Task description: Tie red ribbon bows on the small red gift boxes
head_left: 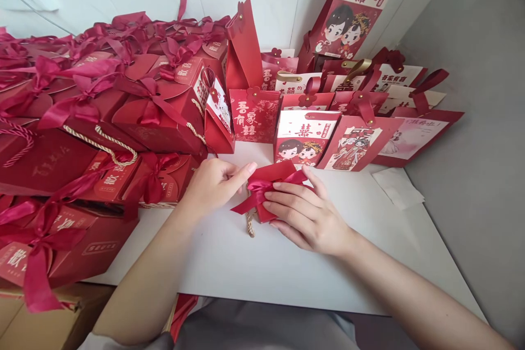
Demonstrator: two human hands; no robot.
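Note:
A small red gift box (271,174) with a dark pink ribbon bow (259,188) lies on the white table in front of me. My right hand (305,210) is laid over it from the right, fingers across the ribbon and thumb at the far edge, gripping it. My left hand (215,183) is at the box's left side, fingers curled and thumb stretched to its upper left corner. Whether those curled fingers pinch anything is hidden. A twisted gold cord (250,225) sticks out from the box's near left side onto the table.
Red boxes with ribbon bows (153,101) are stacked along the left. Several red and white wedding gift bags (303,134) stand at the back, with a taller bag (342,22) behind. A white tissue (397,187) lies at right on the white table (241,268), beside a grey wall (471,93).

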